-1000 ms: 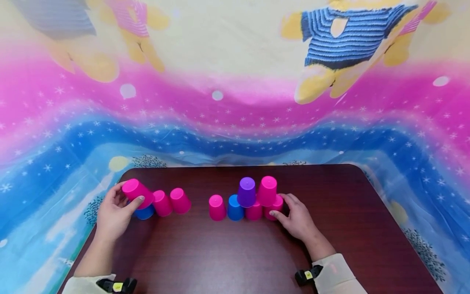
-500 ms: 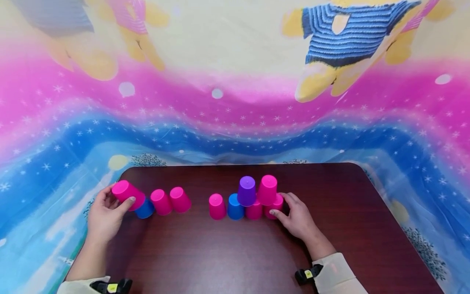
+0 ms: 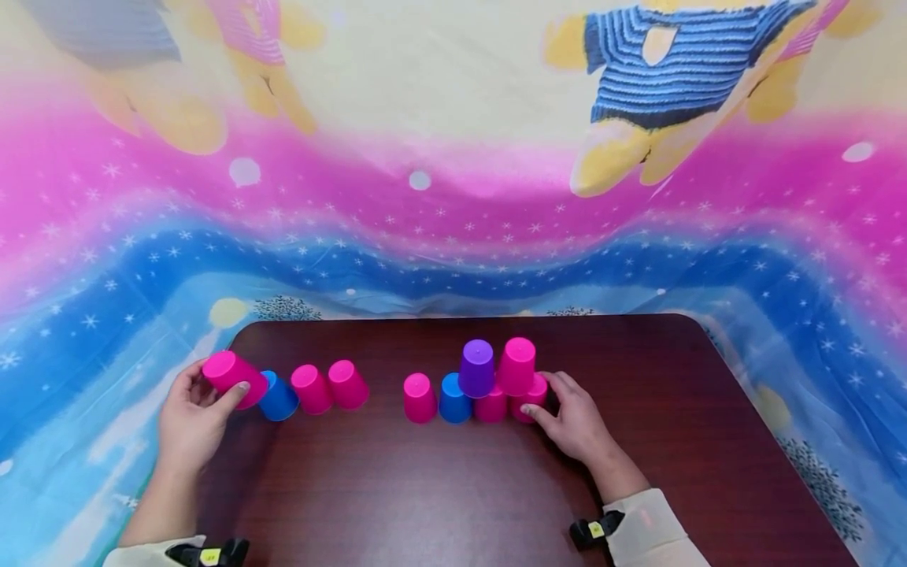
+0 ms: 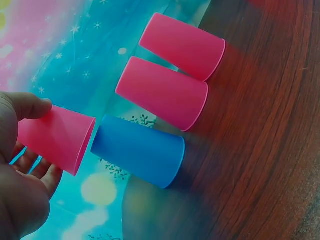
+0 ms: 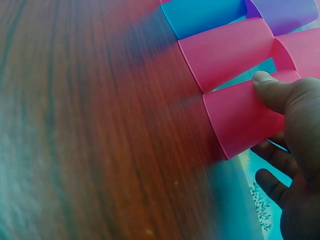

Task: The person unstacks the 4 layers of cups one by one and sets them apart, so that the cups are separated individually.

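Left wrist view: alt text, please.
The left hand grips a pink cup beside a blue cup standing rim-down on a wood-grain table. Past the blue cup stand a second pink cup and a third pink cup, with snowflake-print cloth behind.

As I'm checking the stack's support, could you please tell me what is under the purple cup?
The upside-down purple cup straddles a blue cup and a pink cup. Its inside is covered, so anything there cannot be seen.
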Motion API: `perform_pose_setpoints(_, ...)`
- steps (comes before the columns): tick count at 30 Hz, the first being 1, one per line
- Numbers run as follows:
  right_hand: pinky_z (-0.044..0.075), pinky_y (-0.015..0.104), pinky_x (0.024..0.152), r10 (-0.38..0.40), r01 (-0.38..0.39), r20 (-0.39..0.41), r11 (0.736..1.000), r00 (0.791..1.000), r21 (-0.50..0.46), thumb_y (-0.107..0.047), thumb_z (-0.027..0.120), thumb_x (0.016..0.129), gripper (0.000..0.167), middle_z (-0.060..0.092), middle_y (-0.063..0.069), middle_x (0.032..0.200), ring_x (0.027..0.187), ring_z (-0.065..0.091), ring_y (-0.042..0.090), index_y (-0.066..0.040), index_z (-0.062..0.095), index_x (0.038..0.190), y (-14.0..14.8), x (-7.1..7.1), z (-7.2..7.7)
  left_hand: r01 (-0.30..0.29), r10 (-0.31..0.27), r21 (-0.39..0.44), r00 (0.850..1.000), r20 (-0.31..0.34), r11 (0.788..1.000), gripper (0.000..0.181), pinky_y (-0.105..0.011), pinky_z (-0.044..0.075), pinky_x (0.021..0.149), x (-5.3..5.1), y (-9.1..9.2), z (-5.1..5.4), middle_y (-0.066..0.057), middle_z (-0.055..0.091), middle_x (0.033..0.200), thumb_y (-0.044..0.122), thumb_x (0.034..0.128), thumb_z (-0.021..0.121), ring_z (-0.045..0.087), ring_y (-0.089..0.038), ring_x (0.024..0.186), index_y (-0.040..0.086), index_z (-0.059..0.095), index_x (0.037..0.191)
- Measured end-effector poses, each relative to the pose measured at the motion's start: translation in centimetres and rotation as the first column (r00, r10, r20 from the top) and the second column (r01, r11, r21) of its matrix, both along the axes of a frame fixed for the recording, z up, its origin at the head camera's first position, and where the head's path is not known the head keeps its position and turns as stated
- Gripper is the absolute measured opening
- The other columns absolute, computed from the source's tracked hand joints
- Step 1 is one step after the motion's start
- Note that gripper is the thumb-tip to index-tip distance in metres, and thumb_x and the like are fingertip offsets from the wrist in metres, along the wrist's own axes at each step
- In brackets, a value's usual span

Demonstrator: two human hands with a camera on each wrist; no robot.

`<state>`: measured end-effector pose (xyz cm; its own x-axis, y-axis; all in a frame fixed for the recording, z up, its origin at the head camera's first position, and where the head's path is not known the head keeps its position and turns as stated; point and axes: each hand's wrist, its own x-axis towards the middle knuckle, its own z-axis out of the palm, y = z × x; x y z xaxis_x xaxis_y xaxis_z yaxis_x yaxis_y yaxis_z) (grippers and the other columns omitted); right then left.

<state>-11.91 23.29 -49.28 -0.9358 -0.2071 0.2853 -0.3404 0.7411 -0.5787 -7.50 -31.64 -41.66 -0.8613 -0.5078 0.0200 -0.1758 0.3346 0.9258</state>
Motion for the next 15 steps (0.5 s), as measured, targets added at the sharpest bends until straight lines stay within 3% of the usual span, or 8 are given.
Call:
perform_pose_setpoints(10,0.057,0.05,0.093,0.004,-0.004,-0.011,1.0,1.0,-0.005,-0.033,0.085,0.088,0.062,0.063,0.006,0.119,0.108,0.066,0.03,-0.006,0.06,0.138,-0.06,0.03,-0.05,-0.027,0.027,0.014,1.0,-0.002,1.0,0.074,-0.011,0.043,0.104,0.3,-0.53,-0.09,-0.016,0.045,0.158,0.018,0.0983,0.073,0.047,-0.026,0.142,0.014,0.034,0.161)
perform_pose_setpoints(15,0.057,0.05,0.093,0.005,-0.005,-0.006,1.0,1.0,-0.004,-0.033,0.084,0.089,0.061,0.063,0.005,0.119,0.107,0.066,0.03,-0.006,0.059,0.138,-0.01,0.02,-0.06,-0.043,0.043,0.004,0.999,0.004,0.999,0.074,-0.009,0.044,0.1,0.35,-1.01,-0.31,-0.013,0.046,0.156,0.017,0.0981,0.073,0.048,-0.023,0.139,0.016,0.034,0.161)
